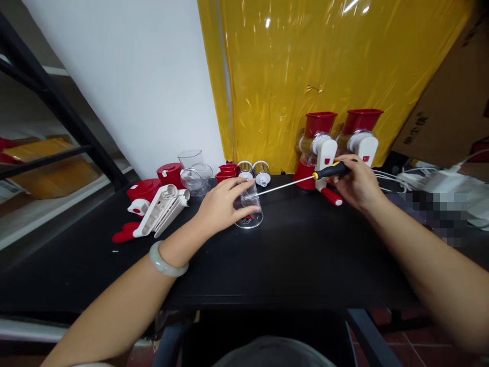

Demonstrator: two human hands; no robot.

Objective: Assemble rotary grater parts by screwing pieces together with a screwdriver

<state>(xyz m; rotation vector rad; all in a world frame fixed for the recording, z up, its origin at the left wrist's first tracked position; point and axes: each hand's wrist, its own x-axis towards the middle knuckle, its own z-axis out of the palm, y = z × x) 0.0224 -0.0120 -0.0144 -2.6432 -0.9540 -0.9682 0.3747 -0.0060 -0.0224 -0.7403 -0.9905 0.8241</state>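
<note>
At frame centre, clear plastic round-based part (pixel 250 202) held by left hand (pixel 223 201); right of centre, long-shafted black-and-yellow-handled screwdriver (pixel 316 175) clamped in right hand (pixel 358 182).

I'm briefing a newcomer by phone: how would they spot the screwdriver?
Find the black table, then the right hand above its right side. It grips the screwdriver by a black-and-yellow handle; unlike the red-and-white rotary graters behind, this has a long, thin silver shaft.
</note>
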